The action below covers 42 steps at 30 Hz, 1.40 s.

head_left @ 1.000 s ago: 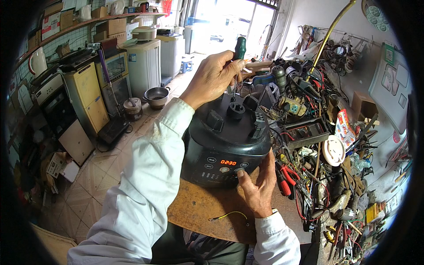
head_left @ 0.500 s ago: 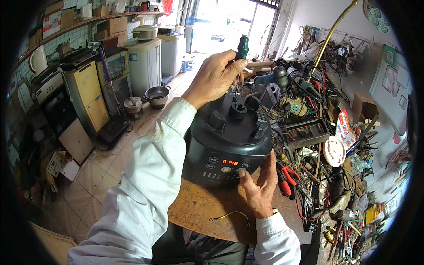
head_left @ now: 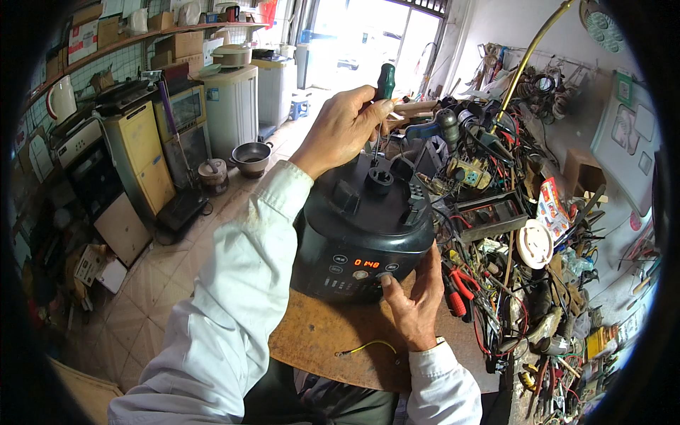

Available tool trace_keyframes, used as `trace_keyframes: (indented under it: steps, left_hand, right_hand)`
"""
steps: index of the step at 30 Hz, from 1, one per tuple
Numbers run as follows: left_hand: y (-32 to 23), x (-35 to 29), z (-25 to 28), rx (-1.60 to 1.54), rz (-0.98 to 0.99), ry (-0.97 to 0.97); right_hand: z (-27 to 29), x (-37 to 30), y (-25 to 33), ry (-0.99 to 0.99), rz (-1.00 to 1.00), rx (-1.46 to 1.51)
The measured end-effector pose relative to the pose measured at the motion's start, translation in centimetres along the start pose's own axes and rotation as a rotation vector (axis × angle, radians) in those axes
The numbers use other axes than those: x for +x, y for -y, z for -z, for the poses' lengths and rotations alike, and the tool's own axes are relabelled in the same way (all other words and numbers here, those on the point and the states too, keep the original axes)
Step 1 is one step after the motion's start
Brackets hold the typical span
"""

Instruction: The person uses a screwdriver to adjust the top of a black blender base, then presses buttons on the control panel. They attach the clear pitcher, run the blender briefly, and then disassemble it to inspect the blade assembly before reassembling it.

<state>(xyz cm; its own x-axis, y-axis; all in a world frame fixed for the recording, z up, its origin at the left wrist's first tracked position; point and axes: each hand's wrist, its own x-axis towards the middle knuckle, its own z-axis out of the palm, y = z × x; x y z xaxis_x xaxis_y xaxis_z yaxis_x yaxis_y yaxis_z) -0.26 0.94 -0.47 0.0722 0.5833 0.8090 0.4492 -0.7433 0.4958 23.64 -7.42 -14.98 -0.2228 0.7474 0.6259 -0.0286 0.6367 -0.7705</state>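
Note:
A black blender base [head_left: 354, 227] stands upright on the brown wooden table [head_left: 312, 329], its lit red display facing me. My left hand [head_left: 343, 127] is closed around a screwdriver with a dark green handle [head_left: 385, 81]. The screwdriver points down, its shaft running to the top of the base beside the round drive coupling [head_left: 380, 178]; exactly where the tip meets is hidden. My right hand [head_left: 414, 301] grips the lower right corner of the base, thumb on the front panel near a button and fingers along the side.
A short yellow wire [head_left: 375, 343] lies on the table before the base. At right are heaped tools and cables, with red-handled pliers [head_left: 462, 283], a metal tray [head_left: 489, 216] and a round white plate [head_left: 535, 244]. Old appliances and a dark pot [head_left: 251, 157] stand along the left.
The view has shifted very slightly. My left hand and the screwdriver sit a touch lower and further left; my right hand keeps its place on the base's corner.

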Motion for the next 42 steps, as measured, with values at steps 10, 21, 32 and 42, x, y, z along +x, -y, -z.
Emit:
trace_keyframes:
  steps: [10,21,32,42]
  left_hand:
    - [-0.2,0.0,-0.2,-0.071,0.033,-0.008]
    - [-0.2,-0.1,-0.2,-0.075,0.043,-0.004]
    - [0.0,0.0,-0.1,-0.063,0.041,0.008]
    - [0.4,0.1,-0.1,-0.061,0.067,0.020]
  right_hand:
    - [-0.1,-0.2,0.3,-0.014,-0.031,0.031]
    - [0.4,-0.1,-0.5,0.021,0.042,-0.001]
    - [0.7,-0.1,-0.4,0.048,0.070,-0.052]
    - [1.5,0.0,-1.0,-0.015,-0.067,0.167]
